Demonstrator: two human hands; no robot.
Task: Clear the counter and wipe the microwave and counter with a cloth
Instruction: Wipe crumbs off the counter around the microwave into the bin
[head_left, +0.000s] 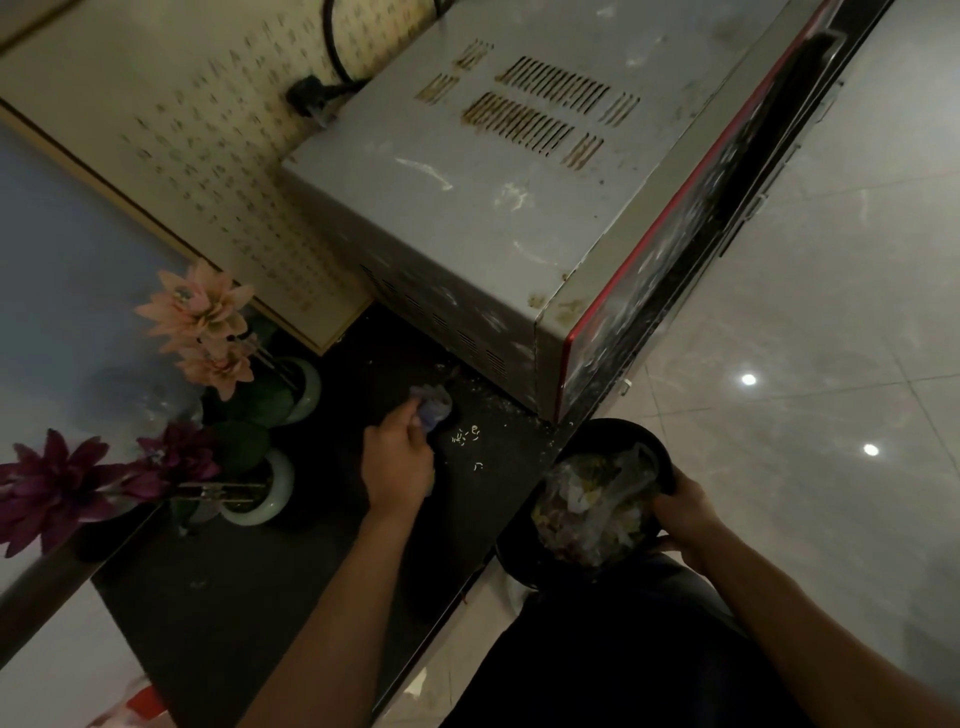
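My left hand (397, 465) grips a crumpled bluish cloth (434, 405) and presses it on the dark counter (249, 597), just left of the microwave's front corner. White crumbs (467, 436) lie on the counter right beside the cloth. The grey, stained microwave (493, 208) with a red-edged door stands at the back of the counter. My right hand (685, 512) holds the rim of a black bin (613, 434) full of plastic and scraps, held just below the counter's front edge.
Two pale green vases (283, 493) with pink and purple artificial flowers (200, 312) stand on the counter's left side. A patterned board (208, 156) leans behind the microwave, with a black cable (332, 57). Glossy tiled floor (805, 364) lies to the right.
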